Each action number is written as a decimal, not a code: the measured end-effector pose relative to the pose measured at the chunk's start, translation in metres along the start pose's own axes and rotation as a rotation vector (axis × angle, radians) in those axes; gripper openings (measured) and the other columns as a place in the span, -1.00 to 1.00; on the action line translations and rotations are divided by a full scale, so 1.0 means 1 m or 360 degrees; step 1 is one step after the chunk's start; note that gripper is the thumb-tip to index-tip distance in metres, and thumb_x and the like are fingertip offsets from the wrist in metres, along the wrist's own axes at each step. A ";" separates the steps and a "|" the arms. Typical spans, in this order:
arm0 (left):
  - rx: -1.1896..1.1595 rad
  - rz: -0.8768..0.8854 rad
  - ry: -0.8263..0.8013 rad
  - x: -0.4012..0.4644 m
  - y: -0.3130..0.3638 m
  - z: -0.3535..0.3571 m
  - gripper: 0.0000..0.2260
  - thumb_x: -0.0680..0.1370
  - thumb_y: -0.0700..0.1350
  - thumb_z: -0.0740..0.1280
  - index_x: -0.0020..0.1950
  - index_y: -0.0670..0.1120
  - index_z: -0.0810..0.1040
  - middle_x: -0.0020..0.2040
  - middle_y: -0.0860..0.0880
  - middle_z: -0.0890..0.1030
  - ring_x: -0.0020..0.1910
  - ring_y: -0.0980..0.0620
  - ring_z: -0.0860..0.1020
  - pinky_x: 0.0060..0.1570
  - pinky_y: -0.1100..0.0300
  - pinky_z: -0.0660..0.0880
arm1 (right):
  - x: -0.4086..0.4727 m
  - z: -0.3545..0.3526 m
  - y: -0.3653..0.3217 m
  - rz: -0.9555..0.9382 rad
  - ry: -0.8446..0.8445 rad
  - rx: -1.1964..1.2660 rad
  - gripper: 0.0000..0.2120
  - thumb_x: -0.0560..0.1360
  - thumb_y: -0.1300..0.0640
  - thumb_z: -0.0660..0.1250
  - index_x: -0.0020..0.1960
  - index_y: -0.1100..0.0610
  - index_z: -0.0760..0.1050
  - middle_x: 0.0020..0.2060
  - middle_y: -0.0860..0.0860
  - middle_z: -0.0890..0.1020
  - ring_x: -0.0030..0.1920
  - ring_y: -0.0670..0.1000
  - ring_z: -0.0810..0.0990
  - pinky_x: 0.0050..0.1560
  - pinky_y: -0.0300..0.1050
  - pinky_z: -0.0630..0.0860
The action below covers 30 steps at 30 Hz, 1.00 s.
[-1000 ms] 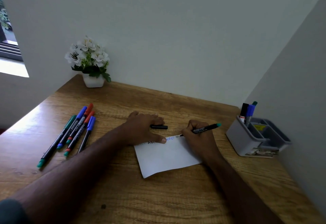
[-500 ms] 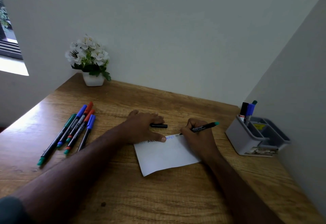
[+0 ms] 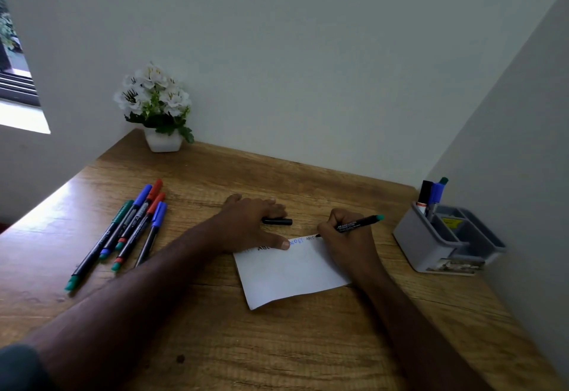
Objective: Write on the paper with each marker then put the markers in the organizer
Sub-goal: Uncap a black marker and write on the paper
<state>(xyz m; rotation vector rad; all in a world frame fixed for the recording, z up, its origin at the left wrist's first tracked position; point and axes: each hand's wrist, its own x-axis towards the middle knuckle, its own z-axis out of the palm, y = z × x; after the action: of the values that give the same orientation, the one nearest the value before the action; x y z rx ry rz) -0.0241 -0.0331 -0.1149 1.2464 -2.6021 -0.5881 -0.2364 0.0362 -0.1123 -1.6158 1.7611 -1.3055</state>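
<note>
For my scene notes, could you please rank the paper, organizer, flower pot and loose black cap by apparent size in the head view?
1. Paper
2. Organizer, though nearness makes the top two unsure
3. Flower pot
4. Cap

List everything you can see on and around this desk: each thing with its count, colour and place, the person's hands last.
markers: five, blue, red and green caps, desk left
marker: one, black, green end, right hand
cap: one, black, beside left hand
paper: one, white, desk centre
organizer: one, grey, desk right, three markers inside
flowerpot: one, white, far left corner
desk: one, wooden
left hand: presses paper
right hand: grips marker, tip on paper
</note>
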 end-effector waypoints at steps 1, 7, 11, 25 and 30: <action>0.0000 -0.0001 0.0001 0.000 0.000 0.000 -0.29 0.43 0.39 0.28 0.51 0.15 0.26 0.56 0.02 0.19 0.51 0.03 0.20 0.49 -0.10 -0.08 | 0.000 0.000 0.000 0.0003 -0.0004 -0.0008 -0.75 0.40 0.31 0.37 -0.40 0.16 0.41 -0.48 0.00 0.46 -0.45 -0.15 0.39 -0.45 -0.30 0.34; -0.0005 -0.0009 0.0002 -0.001 0.002 -0.001 -0.30 0.43 0.38 0.28 0.52 0.16 0.25 0.56 0.03 0.19 0.52 0.04 0.19 0.49 -0.08 -0.09 | -0.001 -0.001 -0.001 -0.0001 -0.0005 0.0006 -0.70 0.39 0.33 0.37 -0.44 0.12 0.36 -0.51 -0.04 0.42 -0.48 -0.17 0.35 -0.47 -0.32 0.32; -0.0007 0.0000 0.0000 -0.002 0.002 -0.001 -0.30 0.44 0.37 0.28 0.52 0.15 0.25 0.56 0.02 0.19 0.51 0.04 0.19 0.49 -0.09 -0.09 | -0.001 -0.002 -0.002 -0.0005 0.0022 0.0036 -0.71 0.40 0.35 0.37 -0.42 0.14 0.37 -0.50 -0.03 0.44 -0.48 -0.18 0.37 -0.47 -0.34 0.34; -0.0018 -0.0008 0.0012 -0.001 0.002 -0.001 -0.30 0.44 0.37 0.29 0.51 0.14 0.26 0.56 0.03 0.19 0.51 0.05 0.19 0.48 -0.08 -0.11 | -0.001 -0.001 -0.003 -0.0009 0.0016 -0.0012 -0.72 0.41 0.31 0.36 -0.41 0.13 0.40 -0.50 -0.07 0.47 -0.46 -0.18 0.41 -0.45 -0.35 0.36; -0.0017 -0.0004 0.0005 -0.001 0.001 -0.001 -0.29 0.43 0.38 0.29 0.52 0.15 0.25 0.56 0.03 0.18 0.52 0.04 0.19 0.48 -0.07 -0.12 | 0.000 -0.007 -0.001 0.0033 0.0125 0.0063 -0.76 0.44 0.32 0.34 -0.38 0.21 0.42 -0.49 0.01 0.45 -0.47 -0.17 0.39 -0.46 -0.36 0.35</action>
<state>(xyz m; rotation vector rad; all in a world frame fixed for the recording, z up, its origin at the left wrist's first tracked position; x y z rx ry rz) -0.0238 -0.0321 -0.1140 1.2467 -2.5915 -0.5992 -0.2417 0.0386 -0.1075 -1.5406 1.7814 -1.4028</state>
